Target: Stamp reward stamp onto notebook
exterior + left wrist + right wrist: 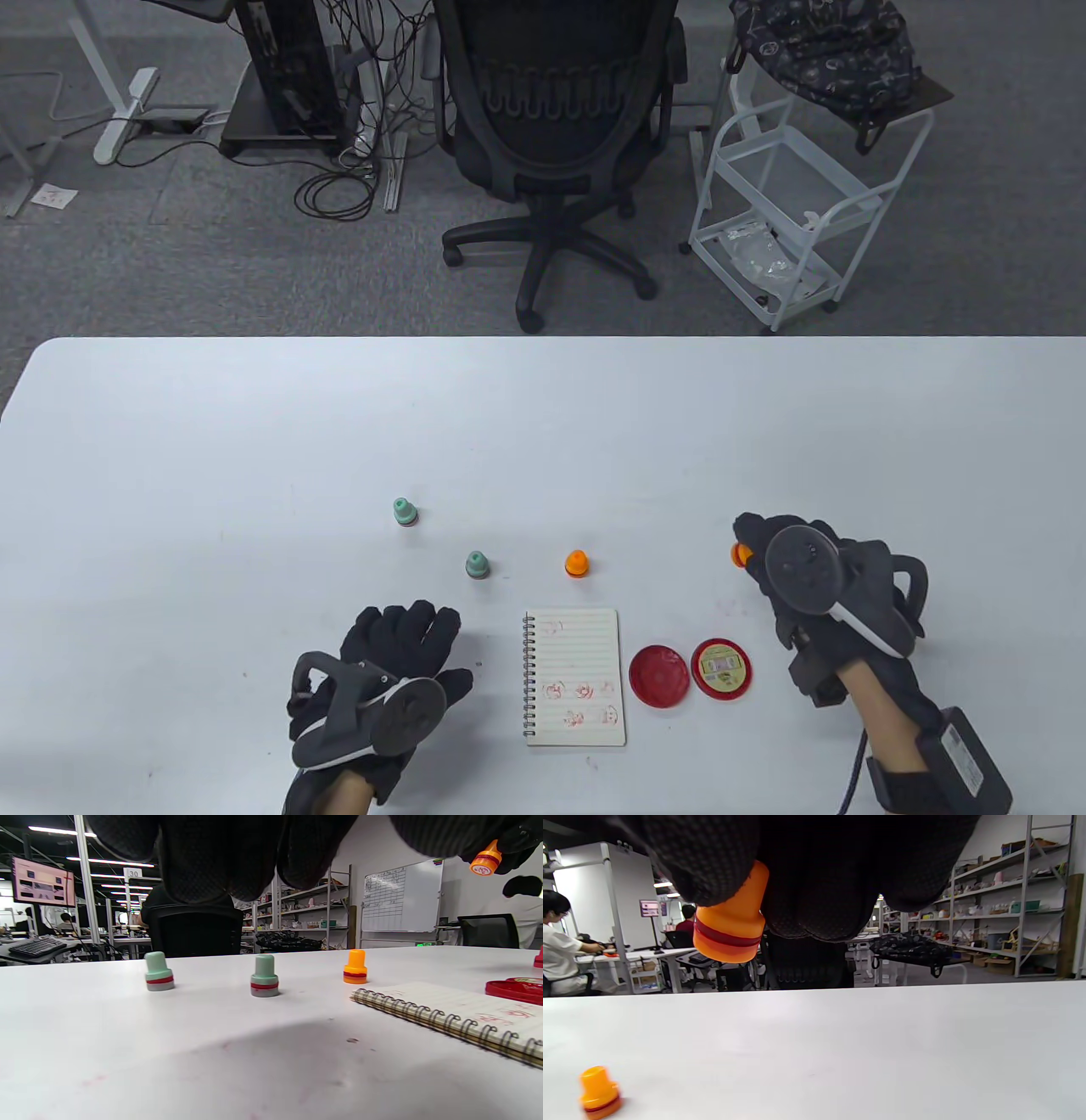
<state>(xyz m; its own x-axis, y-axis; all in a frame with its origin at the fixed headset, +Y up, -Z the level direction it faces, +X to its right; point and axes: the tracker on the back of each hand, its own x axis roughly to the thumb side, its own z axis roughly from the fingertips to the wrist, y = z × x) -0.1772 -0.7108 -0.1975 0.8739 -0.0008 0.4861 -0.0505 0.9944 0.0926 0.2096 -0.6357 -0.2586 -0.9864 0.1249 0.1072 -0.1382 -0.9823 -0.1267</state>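
My right hand [751,548] grips an orange reward stamp [740,555] and holds it above the table, right of the notebook; in the right wrist view the stamp [731,925] hangs tilted from my fingers, clear of the tabletop. The spiral notebook [575,677] lies open near the front, with several red stamp marks on its lined page; it also shows in the left wrist view [458,1014]. My left hand [411,624] rests on the table left of the notebook, fingers spread and holding nothing.
Two green stamps [404,512] [477,564] and a second orange stamp [577,563] stand behind the notebook. A red ink pad [721,669] and its lid [657,675] lie open right of the notebook. An office chair [551,127] and a white cart [797,195] stand beyond the table.
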